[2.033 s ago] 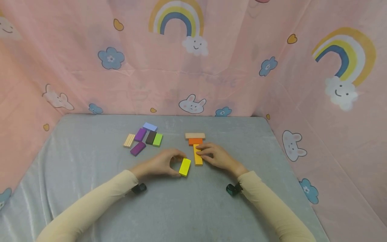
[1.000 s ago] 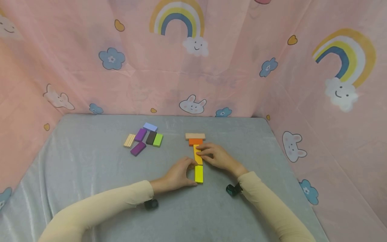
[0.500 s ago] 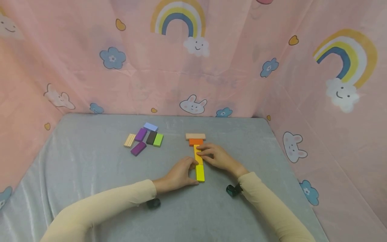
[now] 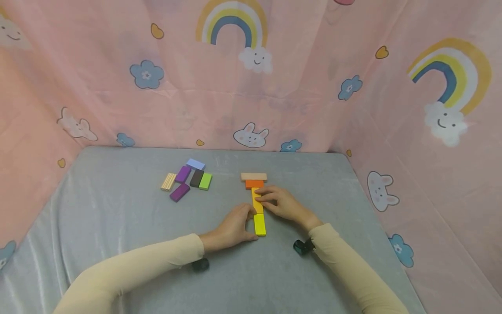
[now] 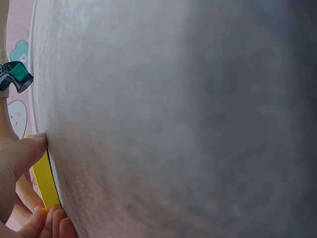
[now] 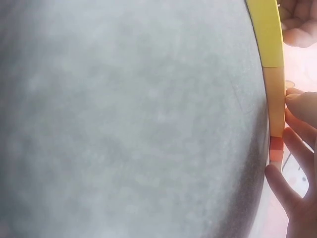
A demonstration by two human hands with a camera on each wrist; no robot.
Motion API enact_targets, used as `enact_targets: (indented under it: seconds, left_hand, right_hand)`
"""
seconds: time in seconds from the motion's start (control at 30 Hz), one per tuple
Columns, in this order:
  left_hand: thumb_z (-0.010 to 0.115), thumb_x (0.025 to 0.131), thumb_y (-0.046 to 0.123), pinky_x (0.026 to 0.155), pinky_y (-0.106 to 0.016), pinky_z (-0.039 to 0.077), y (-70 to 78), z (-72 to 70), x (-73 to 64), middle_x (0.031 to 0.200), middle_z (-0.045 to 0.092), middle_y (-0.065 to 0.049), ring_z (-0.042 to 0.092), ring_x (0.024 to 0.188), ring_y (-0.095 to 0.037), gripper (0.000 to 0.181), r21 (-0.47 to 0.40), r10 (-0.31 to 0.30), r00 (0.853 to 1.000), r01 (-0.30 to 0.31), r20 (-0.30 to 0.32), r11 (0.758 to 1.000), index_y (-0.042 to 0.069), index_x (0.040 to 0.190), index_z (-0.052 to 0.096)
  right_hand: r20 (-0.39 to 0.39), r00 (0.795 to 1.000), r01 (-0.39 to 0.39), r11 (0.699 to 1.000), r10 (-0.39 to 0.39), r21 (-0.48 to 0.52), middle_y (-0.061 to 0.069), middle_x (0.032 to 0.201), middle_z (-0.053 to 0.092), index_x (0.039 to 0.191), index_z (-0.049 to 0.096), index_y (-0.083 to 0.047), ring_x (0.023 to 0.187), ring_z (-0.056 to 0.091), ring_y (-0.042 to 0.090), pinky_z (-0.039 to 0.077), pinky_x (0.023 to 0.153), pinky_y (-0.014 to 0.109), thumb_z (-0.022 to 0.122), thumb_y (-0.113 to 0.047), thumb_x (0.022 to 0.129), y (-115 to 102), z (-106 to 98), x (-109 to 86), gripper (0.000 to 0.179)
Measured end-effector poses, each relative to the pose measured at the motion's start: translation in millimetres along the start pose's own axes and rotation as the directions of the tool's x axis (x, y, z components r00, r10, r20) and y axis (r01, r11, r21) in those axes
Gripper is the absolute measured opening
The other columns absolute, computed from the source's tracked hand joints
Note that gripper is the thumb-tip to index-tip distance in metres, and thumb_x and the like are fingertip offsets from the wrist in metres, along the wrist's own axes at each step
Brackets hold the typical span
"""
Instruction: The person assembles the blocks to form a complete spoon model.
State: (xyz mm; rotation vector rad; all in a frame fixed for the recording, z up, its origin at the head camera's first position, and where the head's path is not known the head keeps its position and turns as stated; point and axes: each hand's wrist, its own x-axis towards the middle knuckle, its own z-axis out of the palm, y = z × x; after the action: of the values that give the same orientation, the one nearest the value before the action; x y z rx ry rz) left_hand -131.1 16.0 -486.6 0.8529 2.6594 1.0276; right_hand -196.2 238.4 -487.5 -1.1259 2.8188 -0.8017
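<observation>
A row of blocks runs toward the person in the head view. Its far end is a beige block point(image 4: 253, 177) lying crosswise, then an orange block point(image 4: 254, 184), an amber block point(image 4: 257, 208) and a bright yellow block point(image 4: 260, 225) nearest. My left hand point(image 4: 229, 227) pinches the yellow block point(image 5: 45, 181) by its two ends between thumb and fingers. The yellow block lies end to end against the amber block point(image 6: 275, 101) in the right wrist view. My right hand point(image 4: 285, 204) rests its fingertips on the amber block from the right.
Left of the row lies a loose group: a blue block point(image 4: 195, 164), two purple blocks point(image 4: 179, 192), a dark brown block point(image 4: 197, 178), a lime green block point(image 4: 205, 181) and a striped wooden piece point(image 4: 168, 182). Grey cloth covers the table point(image 4: 251, 279); a pink printed curtain point(image 4: 176, 109) surrounds it.
My left hand has carried the yellow block right and set it, straightened, against the near end of the amber block. During the last half second almost nothing moved. My right hand stayed in place.
</observation>
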Motion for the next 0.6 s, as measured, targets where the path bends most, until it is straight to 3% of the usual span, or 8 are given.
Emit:
enact_targets:
  seconds: [0.6]
  left_hand:
    - [0.09,0.07,0.03,0.084,-0.03,0.046,-2.2,-0.1,2.5,0.103,0.057,-0.003,0.05,0.093,-0.014,0.066,-0.018,0.005,1.0,-0.005,0.011,1.0,0.007,0.12,0.054]
  right_hand:
    - [0.02,0.999,-0.033,0.999,0.033,0.023,0.001,0.133,0.065,0.117,0.074,-0.015,0.13,0.058,0.023,0.045,0.112,0.045,0.067,-0.017,0.094,-0.1,0.1,0.9,0.024]
